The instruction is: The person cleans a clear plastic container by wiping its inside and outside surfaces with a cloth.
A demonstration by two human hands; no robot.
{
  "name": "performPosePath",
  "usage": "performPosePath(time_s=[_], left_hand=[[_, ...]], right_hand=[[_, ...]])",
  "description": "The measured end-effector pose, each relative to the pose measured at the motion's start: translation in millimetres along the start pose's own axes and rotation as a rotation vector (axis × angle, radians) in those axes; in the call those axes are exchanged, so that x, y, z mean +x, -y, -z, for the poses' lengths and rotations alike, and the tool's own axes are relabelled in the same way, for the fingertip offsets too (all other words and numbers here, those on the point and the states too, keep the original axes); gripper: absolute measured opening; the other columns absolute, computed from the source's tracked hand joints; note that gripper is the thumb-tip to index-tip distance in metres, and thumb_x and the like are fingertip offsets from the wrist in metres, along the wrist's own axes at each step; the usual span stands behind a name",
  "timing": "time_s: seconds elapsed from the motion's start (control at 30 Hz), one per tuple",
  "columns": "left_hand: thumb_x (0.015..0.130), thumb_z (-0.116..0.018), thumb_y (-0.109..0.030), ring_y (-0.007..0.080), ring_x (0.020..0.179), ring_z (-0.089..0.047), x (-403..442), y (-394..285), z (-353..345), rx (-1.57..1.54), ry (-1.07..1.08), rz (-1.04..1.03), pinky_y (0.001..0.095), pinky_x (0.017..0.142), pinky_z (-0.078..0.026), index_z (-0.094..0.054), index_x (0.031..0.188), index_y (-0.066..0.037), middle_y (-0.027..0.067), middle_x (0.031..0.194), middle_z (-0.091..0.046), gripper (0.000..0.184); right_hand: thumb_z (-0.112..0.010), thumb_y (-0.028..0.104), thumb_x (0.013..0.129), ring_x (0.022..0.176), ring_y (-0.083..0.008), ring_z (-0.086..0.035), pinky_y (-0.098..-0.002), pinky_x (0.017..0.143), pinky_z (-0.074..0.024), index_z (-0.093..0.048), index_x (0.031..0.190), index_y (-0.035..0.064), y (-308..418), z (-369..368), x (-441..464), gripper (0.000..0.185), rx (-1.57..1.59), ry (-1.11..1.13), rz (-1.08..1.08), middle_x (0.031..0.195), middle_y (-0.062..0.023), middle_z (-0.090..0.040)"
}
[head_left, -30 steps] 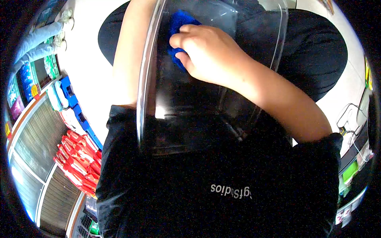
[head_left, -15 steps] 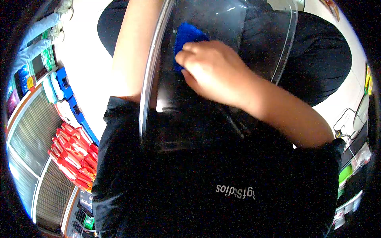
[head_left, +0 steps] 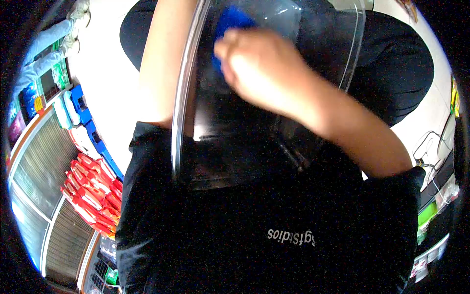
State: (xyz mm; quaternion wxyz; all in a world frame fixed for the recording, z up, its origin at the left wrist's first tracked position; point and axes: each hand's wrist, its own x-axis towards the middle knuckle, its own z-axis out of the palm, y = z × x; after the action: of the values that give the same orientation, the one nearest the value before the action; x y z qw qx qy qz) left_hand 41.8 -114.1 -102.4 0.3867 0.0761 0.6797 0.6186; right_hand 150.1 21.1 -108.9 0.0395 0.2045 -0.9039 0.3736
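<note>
A blue cloth [head_left: 235, 18] is gripped in my right hand [head_left: 264, 63], which is closed and blurred by motion. It presses the cloth inside a clear plastic container [head_left: 182, 108] lying across my lap. The container's rim runs past my left forearm, and light glints off its walls. My left forearm [head_left: 164, 63] reaches up along the outer left side of the container. My left hand is beyond the top edge of the picture.
Red packets [head_left: 93, 193] are piled at the left beside blue plastic pieces [head_left: 93, 132] and a cabinet with ribbed panels [head_left: 39, 152]. Another person's jeans-clad legs [head_left: 49, 41] show at upper left. Cables [head_left: 428, 147] lie on the pale floor at the right.
My right hand has moved upward in the picture with the blue cloth, further along the inside of the container. The left forearm stays about where it was.
</note>
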Motion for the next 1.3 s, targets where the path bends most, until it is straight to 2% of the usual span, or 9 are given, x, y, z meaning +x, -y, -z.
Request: performPosePath(time_s=[0.17, 0.23, 0.33, 0.43, 0.57, 0.7, 0.9, 1.17, 1.3], left_hand=[[0.093, -0.031, -0.051, 0.0279, 0.084, -0.061, 7, -3, -2, 0.004, 0.02, -0.016, 0.0364, 0.082, -0.047, -0.064, 0.09, 0.008, 0.0205, 0.091, -0.066, 0.068], [0.093, -0.03, -0.051, 0.0281, 0.085, -0.061, 10, -4, -2, -0.001, 0.013, -0.012, 0.0368, 0.082, -0.046, -0.063, 0.09, 0.008, 0.0206, 0.091, -0.065, 0.068], [0.094, -0.03, -0.052, 0.0285, 0.086, -0.061, 14, -6, -2, 0.008, 0.019, -0.016, 0.0373, 0.083, -0.046, -0.063, 0.09, 0.008, 0.0207, 0.092, -0.065, 0.068], [0.094, -0.029, -0.052, 0.0288, 0.087, -0.061, 22, -8, -2, 0.01, 0.035, -0.03, 0.0377, 0.084, -0.046, -0.063, 0.09, 0.008, 0.0208, 0.093, -0.065, 0.069], [0.094, -0.029, -0.053, 0.0293, 0.088, -0.061, 33, -13, -2, 0.016, 0.05, -0.048, 0.0384, 0.086, -0.045, -0.063, 0.091, 0.007, 0.0209, 0.094, -0.065, 0.069], [0.094, -0.028, -0.053, 0.0297, 0.09, -0.061, 49, -18, -8, 0.02, 0.065, -0.071, 0.0391, 0.087, -0.045, -0.063, 0.091, 0.007, 0.0211, 0.095, -0.065, 0.07], [0.094, -0.027, -0.054, 0.0304, 0.092, -0.06, 69, -25, -18, 0.045, 0.093, -0.114, 0.04, 0.09, -0.044, -0.063, 0.091, 0.007, 0.0213, 0.096, -0.065, 0.071], [0.094, -0.026, -0.056, 0.0313, 0.095, -0.06, 83, -30, -19, 0.057, 0.121, -0.145, 0.0413, 0.092, -0.044, -0.063, 0.092, 0.006, 0.0216, 0.098, -0.064, 0.072], [0.095, -0.025, -0.055, 0.0325, 0.096, -0.06, 80, -29, -9, 0.028, 0.145, -0.103, 0.0429, 0.093, -0.043, -0.062, 0.089, 0.006, 0.0228, 0.098, -0.064, 0.072]], right_hand=[[-0.061, 0.011, 0.077, 0.08, -0.0309, -0.065, -0.0419, 0.071, -0.0533, -0.061, 0.087, 0.0043, -1, 6, -5, 0.012, -0.022, 0.18, -0.112, 0.088, -0.0122, -0.064], [-0.059, 0.01, 0.077, 0.077, -0.0315, -0.064, -0.0413, 0.069, -0.0533, -0.06, 0.085, 0.0032, -18, 9, 1, 0.01, -0.046, 0.046, -0.109, 0.084, -0.014, -0.063], [-0.059, 0.008, 0.073, 0.073, -0.0301, -0.064, -0.0396, 0.066, -0.0532, -0.059, 0.083, 0.0002, 17, 2, -22, 0.012, 0.011, 0.138, 0.12, 0.078, -0.0146, -0.061], [-0.059, 0.011, 0.077, 0.074, -0.0296, -0.064, -0.0394, 0.066, -0.0532, -0.06, 0.085, 0.0028, 0, 4, -16, 0.011, 0.018, 0.195, 0.01, 0.082, -0.0124, -0.062], [-0.056, 0.013, 0.078, 0.074, -0.0341, -0.065, -0.0433, 0.066, -0.0547, -0.062, 0.083, 0.0002, -35, 10, 5, 0.015, -0.167, -0.057, -0.167, 0.083, -0.0176, -0.064], [-0.063, 0.019, 0.079, 0.083, -0.0354, -0.063, -0.0423, 0.077, -0.0521, -0.06, 0.089, -0.0046, -34, 18, -15, 0.026, -0.039, -0.044, -0.278, 0.09, -0.0214, -0.061], [-0.058, 0.006, 0.071, 0.082, -0.038, -0.062, -0.0432, 0.078, -0.0522, -0.064, 0.077, -0.0051, -72, 19, -5, 0.014, -0.159, -0.049, -0.37, 0.081, -0.0247, -0.061], [-0.064, 0.003, 0.073, 0.082, -0.0353, -0.057, -0.042, 0.081, -0.0465, -0.058, 0.083, -0.0059, -63, -2, 39, 0.014, -0.016, -0.355, -0.154, 0.082, -0.0211, -0.057], [-0.065, 0.002, 0.071, 0.083, -0.0354, -0.057, -0.0416, 0.081, -0.0462, -0.057, 0.082, -0.0049, -62, -13, 59, 0.015, 0.106, -0.387, -0.215, 0.084, -0.0202, -0.057]])
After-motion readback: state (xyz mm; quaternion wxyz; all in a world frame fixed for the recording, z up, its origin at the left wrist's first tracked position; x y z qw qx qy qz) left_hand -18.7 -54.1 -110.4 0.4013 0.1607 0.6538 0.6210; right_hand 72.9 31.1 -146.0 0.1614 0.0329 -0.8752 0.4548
